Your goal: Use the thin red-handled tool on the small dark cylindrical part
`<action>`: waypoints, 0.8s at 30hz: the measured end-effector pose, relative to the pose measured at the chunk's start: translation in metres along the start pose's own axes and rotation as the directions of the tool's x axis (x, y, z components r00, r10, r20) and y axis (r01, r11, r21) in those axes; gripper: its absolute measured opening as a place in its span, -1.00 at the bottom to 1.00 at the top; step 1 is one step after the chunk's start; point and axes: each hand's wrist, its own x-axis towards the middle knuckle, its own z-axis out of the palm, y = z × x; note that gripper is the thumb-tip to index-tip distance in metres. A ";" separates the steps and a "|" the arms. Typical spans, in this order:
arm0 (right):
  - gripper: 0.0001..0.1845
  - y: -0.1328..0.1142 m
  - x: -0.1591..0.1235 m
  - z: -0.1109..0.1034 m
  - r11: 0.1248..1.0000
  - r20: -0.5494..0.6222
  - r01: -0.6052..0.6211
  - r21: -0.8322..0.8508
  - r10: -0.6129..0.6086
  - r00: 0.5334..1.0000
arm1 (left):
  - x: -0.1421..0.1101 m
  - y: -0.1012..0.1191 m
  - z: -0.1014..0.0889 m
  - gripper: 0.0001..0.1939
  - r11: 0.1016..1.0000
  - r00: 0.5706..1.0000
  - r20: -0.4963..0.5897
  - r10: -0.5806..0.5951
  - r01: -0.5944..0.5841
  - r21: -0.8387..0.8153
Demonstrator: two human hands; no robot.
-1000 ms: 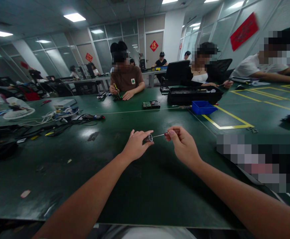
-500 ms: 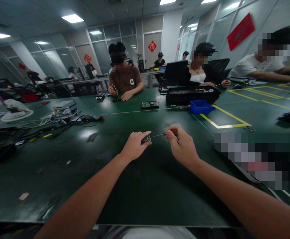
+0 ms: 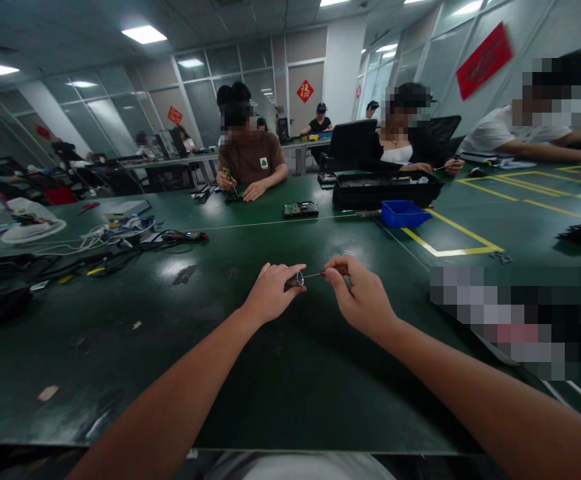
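Observation:
My left hand [image 3: 269, 295] is closed round a small dark cylinder [image 3: 293, 281] with a shiny, ring-like open end facing right. Pinched in my right hand [image 3: 365, 297] is a screwdriver [image 3: 323, 273] with a reddish handle, most of which my fingers cover. Its thin metal shaft points left, and the tip is at the ring end of the cylinder; whether it sits inside or just in front, I cannot tell. Both hands are above the green table [image 3: 290, 387].
Cables [image 3: 105, 260] and a white basket [image 3: 35, 223] lie at left. Farther off are a circuit-board device [image 3: 300, 209], a blue bin [image 3: 404, 215] and a long black tray [image 3: 385, 193]. A co-worker in a brown shirt [image 3: 250, 160] works opposite; others sit at right.
My right hand has moved slightly left, bringing the screwdriver tip up to the cylinder's end. My left hand has stayed almost in place.

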 end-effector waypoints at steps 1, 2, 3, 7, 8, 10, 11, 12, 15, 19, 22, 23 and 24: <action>-0.83 -0.001 0.000 -0.001 0.999 -0.002 0.012 -0.033 -0.013 1.000 | 0.000 -0.001 0.000 -0.52 1.000 1.000 0.000 -0.006 0.006 0.004; -0.83 -0.002 0.001 -0.002 0.998 -0.009 0.020 -0.053 -0.021 1.000 | 0.000 -0.001 0.000 -0.52 1.000 1.000 0.001 -0.013 0.013 0.003; -0.82 -0.002 0.001 -0.002 0.998 -0.021 0.022 -0.055 -0.023 1.000 | 0.000 -0.002 0.000 -0.53 1.000 1.000 0.003 -0.019 0.019 0.000; -0.79 0.001 0.000 0.000 0.996 -0.053 -0.040 0.080 0.045 0.998 | 0.001 -0.003 0.001 -0.52 0.999 1.000 0.004 -0.018 0.018 -0.033; -0.79 0.003 0.000 0.001 0.991 -0.052 -0.060 0.120 0.066 0.996 | 0.001 -0.003 0.002 -0.52 0.999 1.000 0.003 -0.015 0.015 -0.040; -0.77 0.006 0.000 0.003 0.982 -0.045 -0.086 0.171 0.095 0.994 | 0.001 -0.001 0.002 -0.53 0.999 1.000 0.000 -0.010 0.010 -0.049; -0.76 0.007 0.000 0.003 0.978 -0.045 -0.092 0.185 0.102 0.994 | 0.000 -0.001 0.001 -0.54 0.999 1.000 0.000 -0.009 0.009 -0.052; -0.75 0.008 0.000 0.004 0.976 -0.046 -0.096 0.195 0.107 0.993 | 0.000 0.000 0.001 -0.55 0.998 1.000 -0.002 -0.010 0.010 -0.057; -0.70 0.007 0.002 0.000 0.977 -0.044 -0.121 0.176 0.131 0.990 | 0.000 0.001 0.001 -0.57 0.997 1.000 -0.010 -0.012 0.011 -0.070; -0.71 0.002 0.004 -0.005 0.989 -0.027 -0.128 0.079 0.130 0.991 | -0.001 -0.001 0.001 -0.61 0.996 1.000 -0.021 -0.003 0.001 -0.092; -0.80 0.000 0.004 -0.007 0.992 0.008 -0.088 0.093 0.088 0.996 | -0.001 -0.003 0.002 -0.63 0.996 0.999 -0.036 0.001 -0.004 -0.091; -0.82 0.000 0.003 -0.007 0.992 0.021 -0.079 0.098 0.077 0.997 | -0.001 -0.003 0.002 -0.63 0.996 0.999 -0.038 0.003 -0.007 -0.086; -0.82 0.000 0.003 -0.007 0.992 0.032 -0.078 0.099 0.075 0.997 | -0.001 -0.003 0.002 -0.63 0.997 0.999 -0.037 0.008 -0.011 -0.080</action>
